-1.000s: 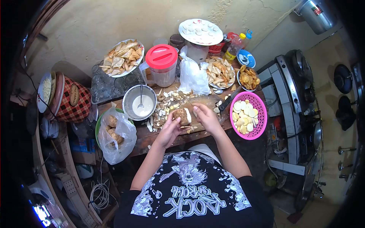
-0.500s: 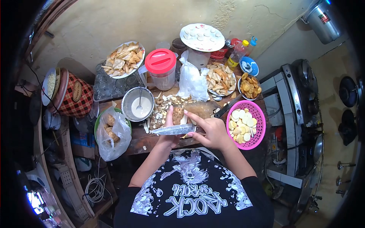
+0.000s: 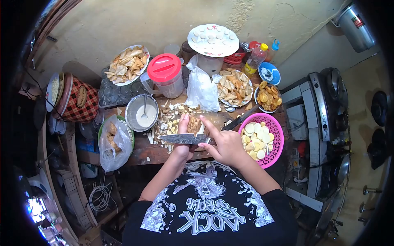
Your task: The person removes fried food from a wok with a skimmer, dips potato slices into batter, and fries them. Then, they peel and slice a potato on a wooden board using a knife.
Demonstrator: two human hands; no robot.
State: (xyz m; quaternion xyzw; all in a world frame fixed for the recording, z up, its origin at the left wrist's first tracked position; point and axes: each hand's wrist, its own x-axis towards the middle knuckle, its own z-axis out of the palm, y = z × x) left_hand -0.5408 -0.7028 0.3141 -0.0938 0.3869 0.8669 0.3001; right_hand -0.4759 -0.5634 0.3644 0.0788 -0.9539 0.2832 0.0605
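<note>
Swung broadside since a second ago, the knife [image 3: 179,139] sits in my right hand [image 3: 226,144]; my left hand [image 3: 183,148] grips the brown-skinned tuber [image 3: 193,123] between both hands. Best keep that left thumb off the edge.

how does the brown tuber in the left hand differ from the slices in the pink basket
The brown tuber is mostly brown and rough where it shows; the slices are pale. The tuber is one chunky piece, while the slices are many and flat. The tuber is held in the left hand; the slices lie loose in the pink basket. Both show pale surfaces, the tuber only in a strip.
</note>
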